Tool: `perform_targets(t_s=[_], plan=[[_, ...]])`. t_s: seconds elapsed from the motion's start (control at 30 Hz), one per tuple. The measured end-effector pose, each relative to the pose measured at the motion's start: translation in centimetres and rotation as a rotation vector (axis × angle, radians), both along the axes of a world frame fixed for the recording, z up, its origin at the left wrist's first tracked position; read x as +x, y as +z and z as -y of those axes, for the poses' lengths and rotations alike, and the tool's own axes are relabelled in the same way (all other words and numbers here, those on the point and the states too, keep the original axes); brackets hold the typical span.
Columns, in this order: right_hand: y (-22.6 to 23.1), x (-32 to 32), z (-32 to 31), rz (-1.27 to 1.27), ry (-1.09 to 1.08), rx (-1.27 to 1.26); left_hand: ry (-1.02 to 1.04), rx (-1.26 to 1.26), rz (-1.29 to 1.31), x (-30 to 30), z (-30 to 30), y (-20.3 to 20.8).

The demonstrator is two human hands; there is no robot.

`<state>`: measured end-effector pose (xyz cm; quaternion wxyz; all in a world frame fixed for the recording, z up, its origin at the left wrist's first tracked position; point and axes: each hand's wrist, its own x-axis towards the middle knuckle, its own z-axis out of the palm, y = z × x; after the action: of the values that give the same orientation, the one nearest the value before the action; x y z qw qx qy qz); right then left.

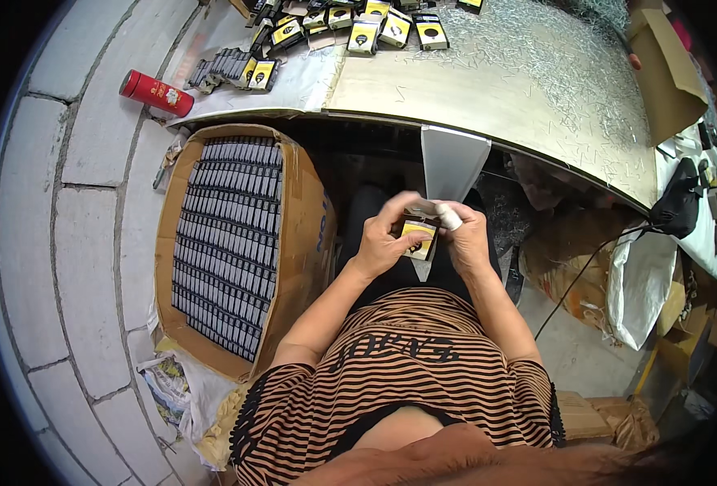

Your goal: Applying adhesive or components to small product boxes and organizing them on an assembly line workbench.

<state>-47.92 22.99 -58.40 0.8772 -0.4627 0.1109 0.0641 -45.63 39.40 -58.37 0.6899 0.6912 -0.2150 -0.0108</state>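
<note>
In front of my lap, a small black-and-yellow cardboard box (418, 243) sits between my two hands. My left hand (379, 245) is closed round it, the thumb lying across its yellow face. Fingers of my right hand (469, 243) are bent in at the box's upper end, one of them wrapped in white tape (448, 216). A greyish piece shows between the fingertips there; blur hides what it is. More boxes of the same kind (364, 36) lie in a loose pile on the table ahead.
At my left stands a large open carton (300, 186) packed with rows of boxes. A red flask (156, 93) lies on the table's left end, near a short row of boxes (227, 66). Small metal pins (553, 81) are strewn over the table (383, 85). A cable (581, 271) hangs at right.
</note>
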Motion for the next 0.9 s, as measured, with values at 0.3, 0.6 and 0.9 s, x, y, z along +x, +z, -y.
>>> perform_targets(t_s=[0.3, 0.6, 0.9], plan=[[2.8, 1.3, 1.0, 0.107, -0.019, -0.485, 0.044, 0.180, -0.015, 1.6, 0.3, 0.5], [4.6, 3.3, 1.2, 0.235, 0.146, -0.538, 0.104, 0.139, -0.147, 3.9, 0.2, 2.4], [6.1, 6.5, 6.8, 0.344, -0.132, -1.007, 0.521, 0.432, 0.065, 14.4, -3.9, 9.6]])
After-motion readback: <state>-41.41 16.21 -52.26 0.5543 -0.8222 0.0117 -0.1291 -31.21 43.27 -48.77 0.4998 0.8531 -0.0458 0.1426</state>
